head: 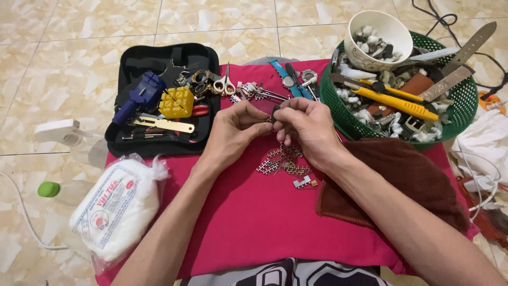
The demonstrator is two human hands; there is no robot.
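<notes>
Floor: cream marbled tiles; a pink cloth (254,212) is spread over them and serves as the landmark for every place below.
Left hand (233,130): above the middle of the pink cloth; thumb and fingertips pinched shut on a small dark watch part (273,114).
Right hand (304,127): just beside the left, fingertips touching the same watch part; grip closed on it from the other side.
Watch part: held between both hands, lifted clear of the pink cloth; too small to tell its exact shape.
Metal links (283,161): loose heap on the pink cloth, directly under the hands.
Tool case (159,100): black, open, on the far left corner of the pink cloth; holds a yellow block (176,101) and a blue tool (140,95).
Basket (465,100): green, on the far right corner of the pink cloth; filled with straps, a yellow knife (394,101) and a white bowl (377,39).
Brown towel (407,180): on the right side of the pink cloth, under the right forearm.
Cotton bag (116,209): white, on the near left edge of the pink cloth.
</notes>
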